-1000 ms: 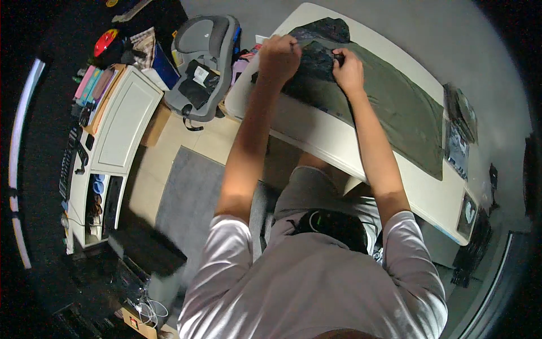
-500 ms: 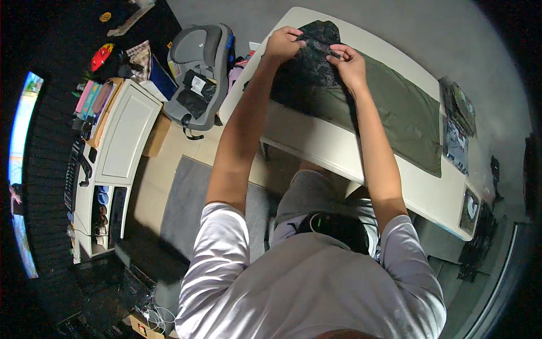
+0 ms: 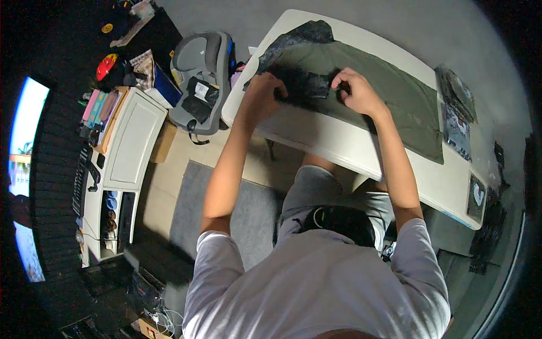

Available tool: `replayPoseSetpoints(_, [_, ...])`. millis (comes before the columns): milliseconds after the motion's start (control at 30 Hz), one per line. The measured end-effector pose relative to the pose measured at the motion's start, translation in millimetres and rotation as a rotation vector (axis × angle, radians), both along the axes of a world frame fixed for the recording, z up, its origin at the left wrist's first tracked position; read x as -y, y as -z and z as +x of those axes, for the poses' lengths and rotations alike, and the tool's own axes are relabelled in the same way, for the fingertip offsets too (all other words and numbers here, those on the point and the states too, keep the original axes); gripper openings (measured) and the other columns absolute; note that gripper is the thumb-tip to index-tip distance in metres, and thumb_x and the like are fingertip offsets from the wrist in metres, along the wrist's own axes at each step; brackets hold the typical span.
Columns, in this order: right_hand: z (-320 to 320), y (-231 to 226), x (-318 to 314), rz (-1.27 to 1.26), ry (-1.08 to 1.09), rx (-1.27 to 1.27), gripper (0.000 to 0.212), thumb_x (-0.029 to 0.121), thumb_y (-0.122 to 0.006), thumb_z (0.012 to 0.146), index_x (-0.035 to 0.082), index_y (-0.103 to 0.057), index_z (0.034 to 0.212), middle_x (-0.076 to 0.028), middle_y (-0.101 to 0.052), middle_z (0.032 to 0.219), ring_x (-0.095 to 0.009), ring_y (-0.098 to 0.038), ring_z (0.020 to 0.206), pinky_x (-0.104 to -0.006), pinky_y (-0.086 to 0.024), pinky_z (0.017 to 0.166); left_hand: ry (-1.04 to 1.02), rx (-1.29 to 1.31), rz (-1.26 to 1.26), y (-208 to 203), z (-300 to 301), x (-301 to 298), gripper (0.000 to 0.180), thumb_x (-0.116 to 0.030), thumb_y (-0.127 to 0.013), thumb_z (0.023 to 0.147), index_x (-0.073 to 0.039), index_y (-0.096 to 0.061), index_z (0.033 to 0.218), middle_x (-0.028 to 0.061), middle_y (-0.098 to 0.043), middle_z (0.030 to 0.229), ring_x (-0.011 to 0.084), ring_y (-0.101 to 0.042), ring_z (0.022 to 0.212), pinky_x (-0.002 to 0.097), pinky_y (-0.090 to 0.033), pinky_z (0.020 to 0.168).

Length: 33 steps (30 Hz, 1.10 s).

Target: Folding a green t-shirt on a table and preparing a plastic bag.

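A folded olive-green garment with black patterned parts along its far left edge lies lengthwise on a white table. My left hand is over the garment's near left corner, fingers bent toward the cloth; shadow hides most of their tips. Above the green cloth, to the right of a dark patch, is my right hand. Its fingers are loosely curled, with a gap between thumb and fingertips and no cloth visibly gripped.
Dark packed garments lie at the table's right end, with a dark framed item at its near right corner. A grey child car seat stands left of the table. Farther left is a white cabinet beside a lit screen.
Both hands have let go of the black patterned part and come nearer me. That part now lies flat along the far left edge, and more green cloth shows. The view has shifted slightly.
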State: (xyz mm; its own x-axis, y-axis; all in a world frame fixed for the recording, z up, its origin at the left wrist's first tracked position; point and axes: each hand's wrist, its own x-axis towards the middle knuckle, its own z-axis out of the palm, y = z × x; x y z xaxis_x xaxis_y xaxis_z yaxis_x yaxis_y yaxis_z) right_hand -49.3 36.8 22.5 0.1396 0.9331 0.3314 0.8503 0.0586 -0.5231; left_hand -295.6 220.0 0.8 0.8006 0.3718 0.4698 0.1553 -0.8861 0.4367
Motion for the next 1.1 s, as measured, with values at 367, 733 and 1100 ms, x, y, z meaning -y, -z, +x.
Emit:
replayPoseSetpoints(367, [26.0,41.9,32.5,-0.014,0.282,0.326,0.035,0.028,-0.064,0.094,0.014,-0.068,0.125,-0.012,-0.059,0.122,-0.033,-0.054,0.116,-0.0468,-0.047,0.097,-0.086,-0.118,0.220,20.8,64.6,10.3,0.045,-0.039,-0.062,0.096,-0.013,-0.061,0.133,0.0148,-0.056,0.137,0.0393,-0.050,0.128,0.0576,-0.036,0.108])
replayPoseSetpoints(733, [-9.4,49.2,-24.4,0.148,0.103,0.619,0.047,0.040,-0.060,0.095,0.003,-0.065,0.124,-0.015,-0.051,0.141,-0.041,-0.048,0.128,-0.0637,-0.040,0.102,-0.180,-0.452,0.214,20.6,58.3,13.6,0.075,-0.062,-0.048,0.098,-0.018,-0.036,0.158,0.0162,-0.027,0.165,0.0392,-0.017,0.154,0.0707,-0.010,0.117])
replayPoseSetpoints(1100, [-24.2,46.9,46.3,-0.052,0.405,0.289,0.082,0.067,-0.045,0.095,0.012,-0.037,0.155,-0.017,-0.033,0.161,-0.043,-0.025,0.149,-0.0697,-0.021,0.115,-0.283,-0.589,0.109,-8.1,59.2,19.2,0.092,-0.071,-0.048,0.094,-0.016,-0.020,0.162,0.0182,-0.014,0.168,0.0414,-0.014,0.154,0.0716,-0.007,0.116])
